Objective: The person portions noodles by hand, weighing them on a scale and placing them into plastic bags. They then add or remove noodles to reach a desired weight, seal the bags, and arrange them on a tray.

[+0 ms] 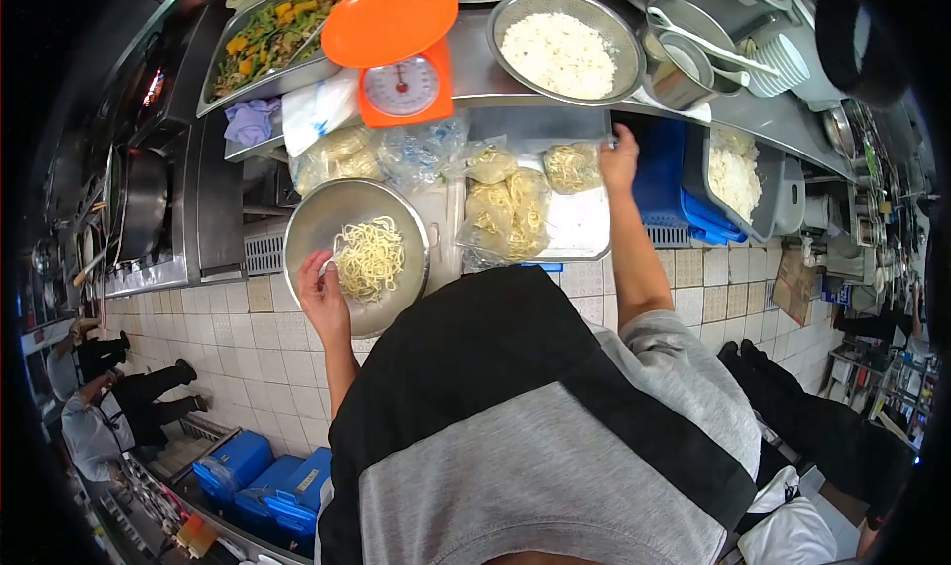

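Note:
My left hand (pixel 322 293) is inside a wide steel bowl (pixel 305 218), its fingers curled at the left edge of a loose pile of pale noodles (pixel 370 258). Strands show at the fingertips, which look closed on them. My right hand (pixel 620 159) reaches forward to the right edge of a metal tray (pixel 582 230), with its fingers bent around the rim. Just left of that hand, a small clear bag of noodles (pixel 573 168) lies on the tray. Larger bagged noodles (pixel 507 216) lie on the tray's left side.
Behind stand an orange scale (pixel 400 88), a colander of white rice-like food (pixel 557 55) and a pan of cut vegetables (pixel 277 40). More bagged noodles (pixel 339 159) lie beyond the bowl. On the right are a blue crate (pixel 662 169) and a grey tub (pixel 778 184).

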Demonstrator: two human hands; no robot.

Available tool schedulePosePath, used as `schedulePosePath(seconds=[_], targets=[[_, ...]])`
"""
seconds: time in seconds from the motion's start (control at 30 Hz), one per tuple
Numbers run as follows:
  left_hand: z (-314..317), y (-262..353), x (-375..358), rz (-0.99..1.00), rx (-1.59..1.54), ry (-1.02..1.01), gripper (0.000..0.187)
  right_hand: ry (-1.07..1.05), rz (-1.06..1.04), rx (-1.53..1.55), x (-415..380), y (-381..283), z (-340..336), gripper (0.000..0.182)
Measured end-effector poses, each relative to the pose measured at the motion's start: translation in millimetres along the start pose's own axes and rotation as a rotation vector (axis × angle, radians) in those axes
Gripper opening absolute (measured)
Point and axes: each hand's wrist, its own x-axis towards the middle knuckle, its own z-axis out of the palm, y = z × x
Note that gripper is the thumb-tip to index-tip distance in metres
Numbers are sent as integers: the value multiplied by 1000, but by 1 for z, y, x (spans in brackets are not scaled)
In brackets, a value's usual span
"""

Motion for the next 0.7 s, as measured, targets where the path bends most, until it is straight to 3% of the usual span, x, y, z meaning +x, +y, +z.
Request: schedulePosePath(seconds=[0.07,0.13,0.2,0.27,0.3,0.4,0.43,0.5,0.53,0.6,0.67,0.7], targets=[[5,15,-2,-17,-70,-24,16,83,234,-61,3,48,-7,60],[12,26,-3,-26,-37,-69,16,-17,549,-142,-2,80,-3,72],[19,37,-6,-40,1,-111,16,-109,609,-164,-4,105,8,73],[29,51,-5,24,86,-216,16,-580,344,-201,-4,118,17,56],[33,58,-4,55,98,-256,16,-590,348,-199,-4,118,22,56],[46,71,-1,113,135,-324,16,-416,461,381,-1,87,33,26],[49,76,0,142,142,-339,16,-423,465,378,2,66,21,26],[54,85,-1,145,141,-344,16,-401,204,365,6,0,-25,24],[55,88,-1,157,136,-347,16,-407,205,365,1,-27,-42,24],[60,85,-3,165,132,-337,16,-299,-97,354,-9,-66,-60,24],[62,79,-5,182,119,-369,16,-342,-147,339,-25,-56,-40,23],[63,74,-8,143,127,-393,16,-506,-185,182,-30,-44,-25,21]])
